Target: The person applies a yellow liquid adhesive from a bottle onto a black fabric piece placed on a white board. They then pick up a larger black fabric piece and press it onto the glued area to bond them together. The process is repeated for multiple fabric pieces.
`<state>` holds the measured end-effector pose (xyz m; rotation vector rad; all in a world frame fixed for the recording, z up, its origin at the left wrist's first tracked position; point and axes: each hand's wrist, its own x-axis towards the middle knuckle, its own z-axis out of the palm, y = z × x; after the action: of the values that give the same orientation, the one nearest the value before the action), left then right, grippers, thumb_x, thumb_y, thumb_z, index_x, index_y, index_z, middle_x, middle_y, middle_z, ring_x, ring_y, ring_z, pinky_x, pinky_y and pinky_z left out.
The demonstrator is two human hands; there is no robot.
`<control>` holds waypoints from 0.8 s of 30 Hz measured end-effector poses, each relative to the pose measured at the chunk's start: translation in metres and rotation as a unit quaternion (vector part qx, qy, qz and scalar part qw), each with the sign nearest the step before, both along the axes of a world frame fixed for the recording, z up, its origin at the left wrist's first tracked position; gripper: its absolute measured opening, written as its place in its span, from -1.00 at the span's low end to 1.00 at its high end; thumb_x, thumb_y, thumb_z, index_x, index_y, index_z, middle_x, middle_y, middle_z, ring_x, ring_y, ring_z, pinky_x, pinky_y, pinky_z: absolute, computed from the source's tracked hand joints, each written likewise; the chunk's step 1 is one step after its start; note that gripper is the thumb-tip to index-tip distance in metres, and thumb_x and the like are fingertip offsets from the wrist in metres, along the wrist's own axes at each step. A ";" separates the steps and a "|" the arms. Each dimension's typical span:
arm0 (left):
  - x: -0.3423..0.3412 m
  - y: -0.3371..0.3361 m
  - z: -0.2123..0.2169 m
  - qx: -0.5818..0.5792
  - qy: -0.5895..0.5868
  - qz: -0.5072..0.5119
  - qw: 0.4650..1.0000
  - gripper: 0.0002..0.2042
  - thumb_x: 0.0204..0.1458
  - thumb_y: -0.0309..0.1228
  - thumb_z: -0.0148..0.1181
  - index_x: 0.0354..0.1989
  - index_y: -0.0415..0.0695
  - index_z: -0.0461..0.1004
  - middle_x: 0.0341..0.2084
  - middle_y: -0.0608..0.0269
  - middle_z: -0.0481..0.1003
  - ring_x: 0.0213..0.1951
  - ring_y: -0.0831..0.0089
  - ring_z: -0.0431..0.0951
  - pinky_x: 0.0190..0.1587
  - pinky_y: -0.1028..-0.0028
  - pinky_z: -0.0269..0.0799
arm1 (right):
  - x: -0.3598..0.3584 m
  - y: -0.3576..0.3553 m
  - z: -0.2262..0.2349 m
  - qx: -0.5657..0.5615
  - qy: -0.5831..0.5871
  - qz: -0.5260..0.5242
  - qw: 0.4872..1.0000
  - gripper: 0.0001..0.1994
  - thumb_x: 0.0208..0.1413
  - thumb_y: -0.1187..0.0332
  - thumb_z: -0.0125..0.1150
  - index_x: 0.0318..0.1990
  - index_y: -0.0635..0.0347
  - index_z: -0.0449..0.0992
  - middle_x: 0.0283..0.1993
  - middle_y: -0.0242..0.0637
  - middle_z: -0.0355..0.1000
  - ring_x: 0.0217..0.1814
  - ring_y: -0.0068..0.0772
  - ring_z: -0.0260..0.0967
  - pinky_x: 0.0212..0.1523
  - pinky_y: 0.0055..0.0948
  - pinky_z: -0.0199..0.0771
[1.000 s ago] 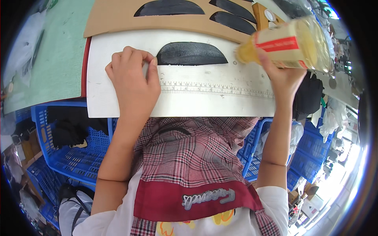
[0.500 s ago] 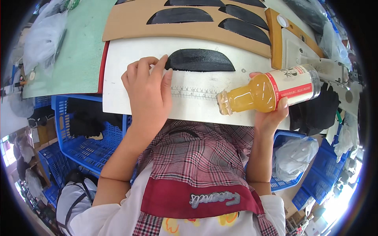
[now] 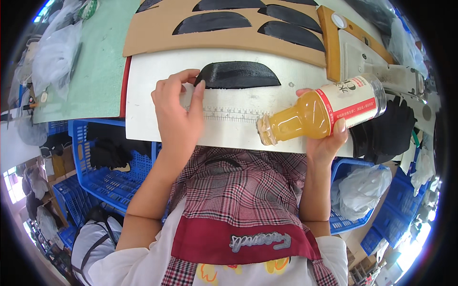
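I'm seeing the left hand [image 3: 179,105] touching the left tip of the black half-moon piece [image 3: 239,76], thumb and forefinger curling close, can't tell if they're pinching it. Piece is lying on the white board [image 3: 149,74], just beyond the printed ruler scale [image 3: 229,115]. My right hand [image 3: 325,145] is gripping a tilted glass bottle [image 3: 341,102], fingers wrapping round it.

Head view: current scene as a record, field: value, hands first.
left hand: left hand, thumb and forefinger at the left end of a black piece; pinch or light touch unclear
right hand: right hand, gripping a bottle
bottle: tilted, neck toward the left, yellow contents
black piece: flat on a white board, above the ruler marks
behind: brown board with more black pieces
left side: green surface
below right: plastic bag in a blue basket
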<state>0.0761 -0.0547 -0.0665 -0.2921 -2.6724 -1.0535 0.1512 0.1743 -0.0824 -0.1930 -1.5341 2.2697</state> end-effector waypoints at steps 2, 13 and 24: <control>-0.007 -0.005 -0.003 0.067 -0.053 0.008 0.996 -0.82 0.01 -0.47 0.22 -0.22 -0.24 0.50 -0.39 0.28 0.50 -0.27 0.43 0.39 -0.10 0.44 0.27 | 0.000 -0.001 0.000 -0.004 -0.002 -0.001 1.000 -0.26 0.01 -0.15 0.10 0.14 0.34 0.20 -0.04 0.05 0.39 0.04 -0.08 0.38 -0.04 -0.28 0.44; -0.029 -0.013 0.034 0.276 -0.207 -0.123 0.930 -0.85 0.12 -0.42 0.15 -0.25 -0.27 0.48 -0.37 0.29 0.53 -0.29 0.54 0.48 -0.22 0.57 0.33 | -0.001 -0.009 0.004 -0.019 -0.051 0.044 0.998 -0.21 -0.06 -0.23 0.10 0.12 0.31 0.22 0.00 0.19 0.38 -0.04 -0.18 0.43 -0.03 -0.32 0.45; -0.083 0.022 0.066 0.509 -0.366 -0.303 0.717 -0.65 0.26 -0.35 -0.11 0.06 -0.42 0.28 0.03 -0.16 0.40 0.14 0.07 0.39 0.25 0.20 0.27 | -0.016 -0.024 0.016 -0.032 -0.082 0.141 0.986 -0.12 -0.06 -0.03 0.22 0.28 0.39 0.00 0.22 0.31 0.20 0.11 -0.14 0.39 0.03 -0.30 0.49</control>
<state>-0.0066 -0.0324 -0.0001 -0.6050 -1.9354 -3.1657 0.1347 0.1503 -0.0669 -0.1961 -1.6635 2.5825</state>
